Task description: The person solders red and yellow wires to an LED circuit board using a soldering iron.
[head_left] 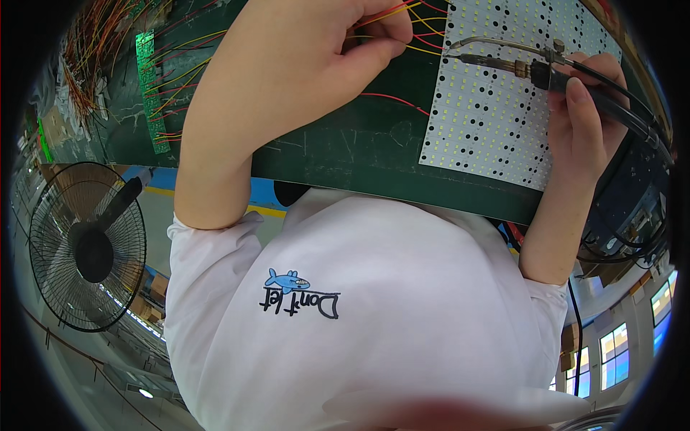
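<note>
My right hand (586, 118) is wrapped round a black soldering iron (496, 63) with a thin curved metal feed tube (496, 43) clamped alongside it. The iron's tip is at the left edge of a white LED panel (489, 122), which has rows of small yellow chips and black dots. Just left of that edge, my left hand (366, 47) is closed in a pinch on thin wires. A yellow wire (424, 50) runs from its fingers to the panel near the tip. Below it, a red wire (392, 97) reaches the same edge. My fingers partly hide the wires.
A narrow green circuit board (151, 93) with red and yellow wires lies left on the dark green tabletop (338, 154). A heap of loose wires (90, 57) fills the far left. Black cables (650, 133) trail at right. A black fan (90, 248) stands left beside the table.
</note>
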`<action>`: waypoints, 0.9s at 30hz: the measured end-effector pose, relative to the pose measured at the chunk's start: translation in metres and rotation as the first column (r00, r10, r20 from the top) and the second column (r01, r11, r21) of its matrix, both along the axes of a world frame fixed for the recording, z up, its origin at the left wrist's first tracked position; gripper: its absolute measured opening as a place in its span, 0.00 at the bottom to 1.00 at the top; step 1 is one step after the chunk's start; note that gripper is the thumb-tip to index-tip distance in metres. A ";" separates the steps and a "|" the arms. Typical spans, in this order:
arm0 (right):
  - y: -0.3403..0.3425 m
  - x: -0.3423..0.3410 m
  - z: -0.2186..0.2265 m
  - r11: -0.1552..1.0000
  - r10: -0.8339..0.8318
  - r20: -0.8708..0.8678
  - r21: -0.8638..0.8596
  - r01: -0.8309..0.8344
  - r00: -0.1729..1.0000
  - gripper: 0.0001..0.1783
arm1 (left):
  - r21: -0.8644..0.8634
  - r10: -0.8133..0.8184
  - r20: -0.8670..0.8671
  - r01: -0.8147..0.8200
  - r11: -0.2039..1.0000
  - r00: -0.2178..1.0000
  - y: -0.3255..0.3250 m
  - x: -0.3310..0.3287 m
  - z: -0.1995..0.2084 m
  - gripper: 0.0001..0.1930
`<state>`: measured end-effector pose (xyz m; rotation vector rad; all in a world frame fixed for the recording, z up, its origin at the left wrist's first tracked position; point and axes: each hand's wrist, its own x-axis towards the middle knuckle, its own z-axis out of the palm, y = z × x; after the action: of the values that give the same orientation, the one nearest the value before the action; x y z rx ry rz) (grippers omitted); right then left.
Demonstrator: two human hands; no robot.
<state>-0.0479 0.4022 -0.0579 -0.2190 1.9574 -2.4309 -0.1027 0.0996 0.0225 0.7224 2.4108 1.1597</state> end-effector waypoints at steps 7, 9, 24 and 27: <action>-0.012 0.001 0.009 1.000 0.012 -0.010 0.018 -0.012 1.000 0.09 | 0.044 0.011 -0.009 -0.010 0.999 1.000 -0.003 0.002 -0.006 0.05; -0.014 0.001 0.011 1.000 -0.006 -0.003 0.029 0.006 1.000 0.09 | -0.001 0.037 0.089 -0.037 0.999 0.995 -0.008 0.000 -0.022 0.05; 0.005 -0.007 0.008 0.970 0.020 0.020 -0.244 -0.015 1.000 0.09 | 0.290 0.084 0.251 -0.158 0.944 0.964 -0.007 0.007 -0.023 0.04; 0.007 -0.007 0.005 0.958 0.087 -0.017 -0.272 -0.088 0.996 0.09 | 0.138 0.049 0.218 -0.080 0.987 0.975 -0.010 0.003 -0.021 0.06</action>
<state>-0.0548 0.4088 -0.0529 -0.3071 1.5697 -2.6347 -0.0998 0.0897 0.0015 0.5342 2.2025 1.3775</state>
